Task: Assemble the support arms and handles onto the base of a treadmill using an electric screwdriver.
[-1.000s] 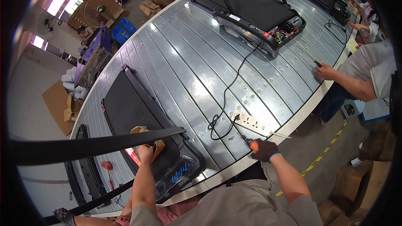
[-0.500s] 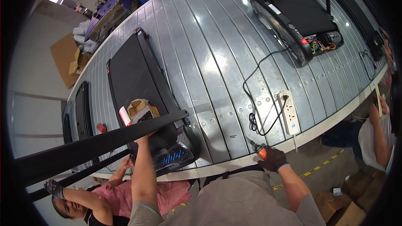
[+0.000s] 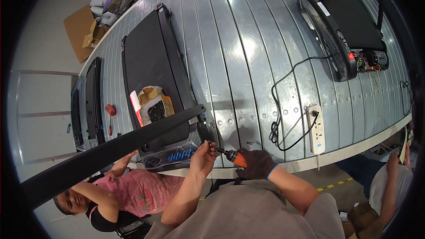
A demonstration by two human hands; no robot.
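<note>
Orange-nosed power screwdriver (image 3: 233, 156) at the near table edge | your gloved right hand (image 3: 256, 164) wrapped round its grip | bare left hand (image 3: 202, 159) pinching the bit tip, probably a screw | rigid, compact, likely hefty; hold the body.

**A long shiny metal table in a big work room**

A wide metal table (image 3: 248, 40) made of long silver strips fills most of the view. Bright light shines off it near the middle. The floor (image 3: 40, 48) on the far left is pale grey. Flat brown cardboard (image 3: 79, 31) lies there. A yellow dashed line (image 3: 341, 182) marks the floor at the near right edge.
</note>
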